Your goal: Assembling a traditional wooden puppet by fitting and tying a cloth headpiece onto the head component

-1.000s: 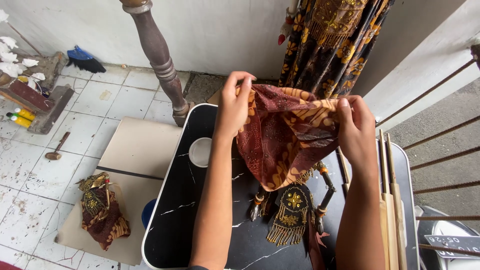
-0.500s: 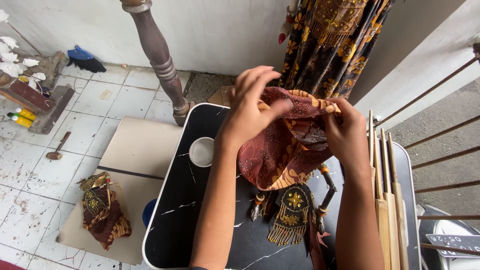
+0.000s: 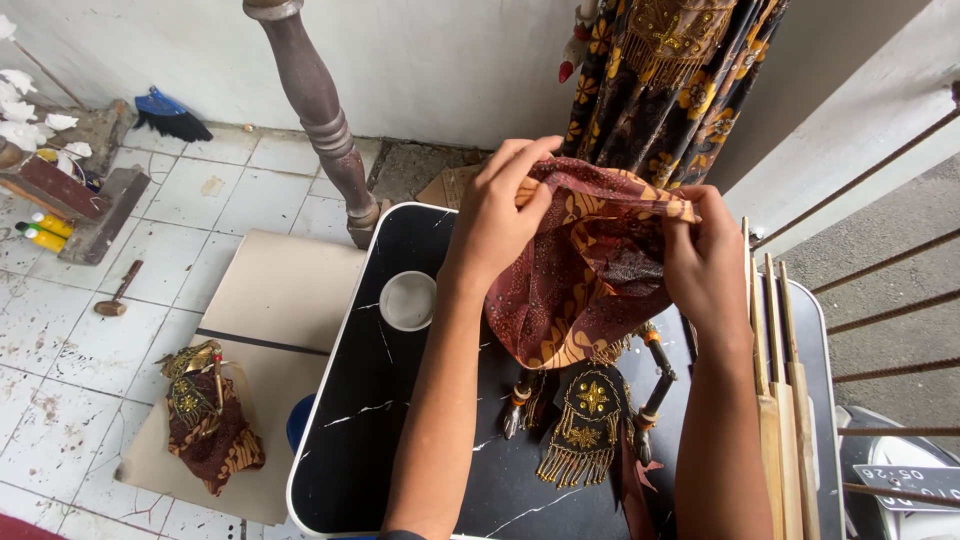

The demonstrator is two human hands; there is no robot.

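A maroon batik cloth [image 3: 585, 285] with gold leaf patterns hangs bunched over a black marble-look table [image 3: 390, 420]. My left hand [image 3: 502, 210] pinches its upper edge at the left. My right hand [image 3: 705, 255] grips the same edge at the right. Beneath the cloth lies a rod puppet with a black, gold-beaded chest piece [image 3: 585, 420] and thin jointed arms [image 3: 655, 395]. Most of the puppet's upper part is hidden by the cloth.
A small white bowl [image 3: 408, 300] sits on the table's left side. Wooden rods [image 3: 780, 400] lie along its right edge. On the floor a second dressed puppet [image 3: 205, 415] rests on cardboard [image 3: 280, 290]. A turned wooden post [image 3: 320, 110] and hanging batik fabric [image 3: 670, 70] stand behind.
The cloth, held spread wide between both hands a second ago, is now gathered. My left hand has moved right, closer to the right hand, along the top edge.
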